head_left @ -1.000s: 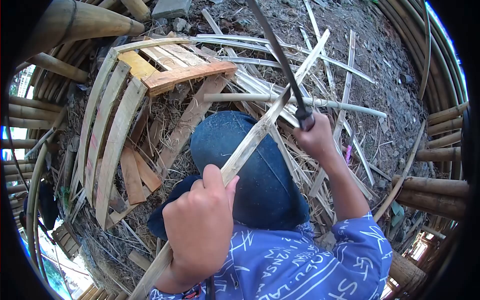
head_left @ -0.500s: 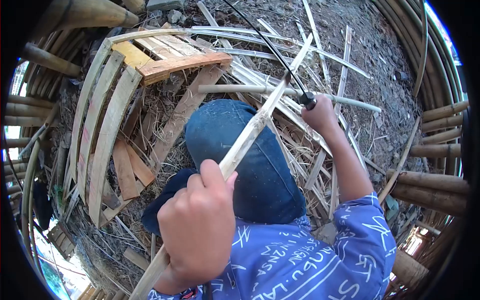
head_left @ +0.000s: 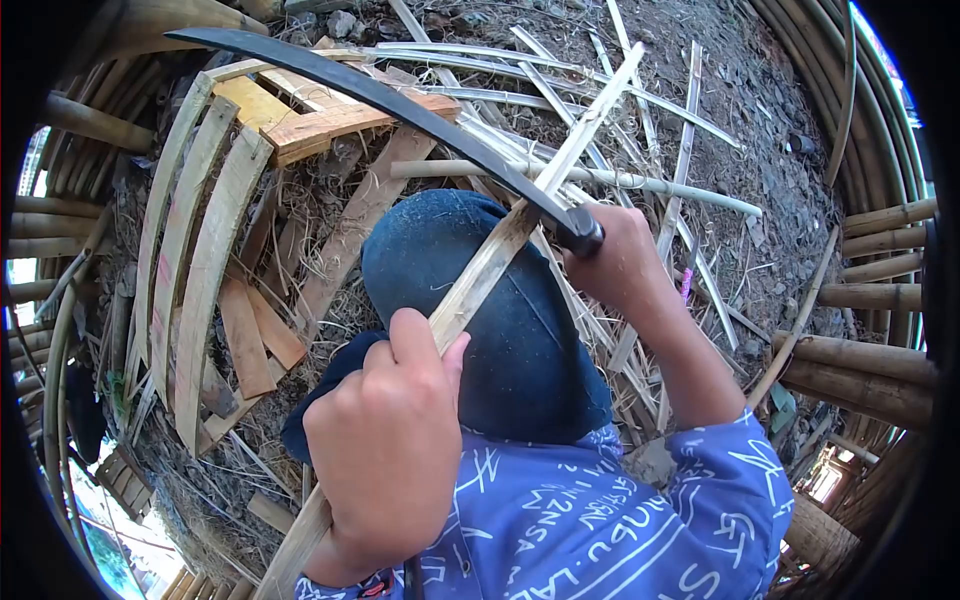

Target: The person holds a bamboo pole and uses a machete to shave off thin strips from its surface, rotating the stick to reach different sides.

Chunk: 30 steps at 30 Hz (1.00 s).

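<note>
My left hand (head_left: 385, 435) is wrapped round a long pale bamboo strip (head_left: 478, 275), which slants from the lower left up to the upper right across my knee (head_left: 430, 250). My right hand (head_left: 618, 258) grips the dark handle of a machete (head_left: 390, 98). Its long, curved blade points to the upper left with its broad side showing. Near the handle, the blade crosses the strip and appears to touch it. The strip's far end lies beyond the blade over the littered ground.
A wooden crate of slats (head_left: 215, 230) lies at the left. Several split strips (head_left: 690, 130) and a round pole (head_left: 690, 188) lie ahead among curly shavings. Stacked bamboo poles (head_left: 860, 375) line the right side, with more poles (head_left: 95, 122) at the left.
My right hand has drawn back toward me and slightly left, and the machete has turned so its broad side shows. My left hand has shifted slightly down and left, still gripping the strip.
</note>
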{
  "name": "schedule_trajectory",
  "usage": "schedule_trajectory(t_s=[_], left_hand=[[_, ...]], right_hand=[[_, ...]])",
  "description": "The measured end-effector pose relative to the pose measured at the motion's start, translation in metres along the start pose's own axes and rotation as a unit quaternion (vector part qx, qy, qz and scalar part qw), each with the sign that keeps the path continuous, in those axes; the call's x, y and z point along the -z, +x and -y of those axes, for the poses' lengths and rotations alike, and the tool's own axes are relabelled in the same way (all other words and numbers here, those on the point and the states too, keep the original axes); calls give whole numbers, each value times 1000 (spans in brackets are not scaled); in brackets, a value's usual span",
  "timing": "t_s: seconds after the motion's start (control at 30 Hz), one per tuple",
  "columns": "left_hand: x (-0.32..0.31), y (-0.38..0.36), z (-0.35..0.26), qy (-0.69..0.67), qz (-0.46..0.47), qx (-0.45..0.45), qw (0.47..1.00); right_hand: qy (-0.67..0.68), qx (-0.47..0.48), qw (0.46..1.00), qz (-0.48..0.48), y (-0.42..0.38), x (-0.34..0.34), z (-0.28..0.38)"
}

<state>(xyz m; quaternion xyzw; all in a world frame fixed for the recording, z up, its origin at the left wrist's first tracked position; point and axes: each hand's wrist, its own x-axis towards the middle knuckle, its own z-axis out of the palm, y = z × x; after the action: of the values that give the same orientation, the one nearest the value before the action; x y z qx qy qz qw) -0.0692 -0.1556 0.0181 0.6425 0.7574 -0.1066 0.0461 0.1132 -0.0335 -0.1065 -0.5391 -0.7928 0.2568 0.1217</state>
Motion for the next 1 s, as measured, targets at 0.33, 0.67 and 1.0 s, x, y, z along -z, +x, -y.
schedule_trajectory(t_s=[0.33,0.67,1.0], left_hand=[[4,-6,1,32,-15,0,999],[9,-22,17,-53,51,47,996],[19,-10,11,-74,100,40,991]], right_hand=[[-17,-124,992,-3,47,-20,-72],[-57,-241,965,-83,81,-34,-212],[85,-129,980,-126,-1,-18,-102]])
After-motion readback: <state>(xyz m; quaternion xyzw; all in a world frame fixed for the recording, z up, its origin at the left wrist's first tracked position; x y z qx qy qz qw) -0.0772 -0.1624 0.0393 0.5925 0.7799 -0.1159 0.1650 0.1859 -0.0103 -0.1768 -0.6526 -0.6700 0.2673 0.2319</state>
